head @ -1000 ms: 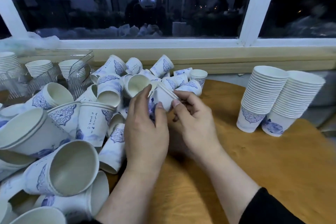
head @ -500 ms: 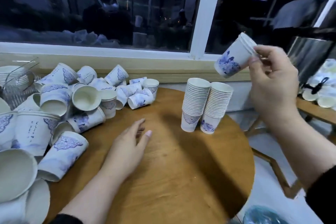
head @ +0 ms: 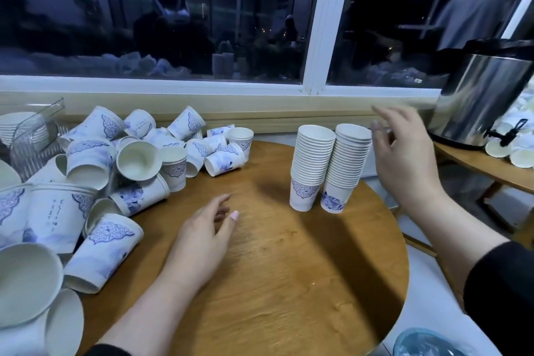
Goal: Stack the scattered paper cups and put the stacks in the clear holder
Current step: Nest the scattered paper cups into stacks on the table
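Scattered paper cups (head: 104, 251): white, with blue ornamental medallion or floral prints; plain cream interiors. Left stack (head: 307, 166): white, bottom cup bearing a blue medallion. Right stack (head: 345, 166): white, bottom cup bearing a blue flower. Tabletop (head: 289, 283): brown wood grain. Urn (head: 476, 101): silver, with a black lid. Sleeve (head: 502, 292): black.

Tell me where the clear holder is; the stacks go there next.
In the head view, the clear holder sits at the far left edge by the window sill, behind the scattered cups, with stacked cups already inside.

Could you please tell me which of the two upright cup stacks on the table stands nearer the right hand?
The stack with the blue flower on its bottom cup; it stands beside the right hand, while the medallion-printed stack is one place further left.
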Demonstrator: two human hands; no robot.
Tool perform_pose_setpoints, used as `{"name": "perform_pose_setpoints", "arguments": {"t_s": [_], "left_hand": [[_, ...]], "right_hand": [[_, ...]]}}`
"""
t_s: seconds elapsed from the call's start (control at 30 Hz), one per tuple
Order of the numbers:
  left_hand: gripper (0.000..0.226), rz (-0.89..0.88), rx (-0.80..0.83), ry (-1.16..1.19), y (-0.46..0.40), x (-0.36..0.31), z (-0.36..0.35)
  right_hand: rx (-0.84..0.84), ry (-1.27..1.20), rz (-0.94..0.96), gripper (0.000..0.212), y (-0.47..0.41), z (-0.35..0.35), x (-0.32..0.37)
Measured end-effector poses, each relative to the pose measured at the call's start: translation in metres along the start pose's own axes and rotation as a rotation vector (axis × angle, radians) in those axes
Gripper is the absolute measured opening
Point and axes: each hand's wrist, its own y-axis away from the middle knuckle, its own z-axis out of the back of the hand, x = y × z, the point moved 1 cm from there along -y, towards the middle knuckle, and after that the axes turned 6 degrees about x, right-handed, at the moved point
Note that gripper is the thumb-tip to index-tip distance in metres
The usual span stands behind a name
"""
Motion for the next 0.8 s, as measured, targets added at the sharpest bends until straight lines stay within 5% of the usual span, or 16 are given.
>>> {"name": "perform_pose_setpoints", "arguments": {"t_s": [0.1,0.37,0.6,0.8], "left_hand": [[0.032,-0.027,-0.072,-0.009,0.003,0.000,0.002],[0.026,-0.142,-0.297,-0.213,0.015,-0.025,0.042],[0.028,0.000,-0.258,-0.455,-0.009,-0.047,0.093],[0.039,0.101,-0.162,-0.787,-0.030,-0.053,0.119]], "right_hand": [[-0.088,-0.102,0.111,0.021,0.020,-0.006,0.016],[0.302,-0.452,0.169,0.016,0.092,-0.106,0.100],[0.555,-0.521,-0.045,0.028,0.104,-0.191,0.127],[0.628,-0.517,0.040,0.041,0.101,-0.204,0.143]]}}
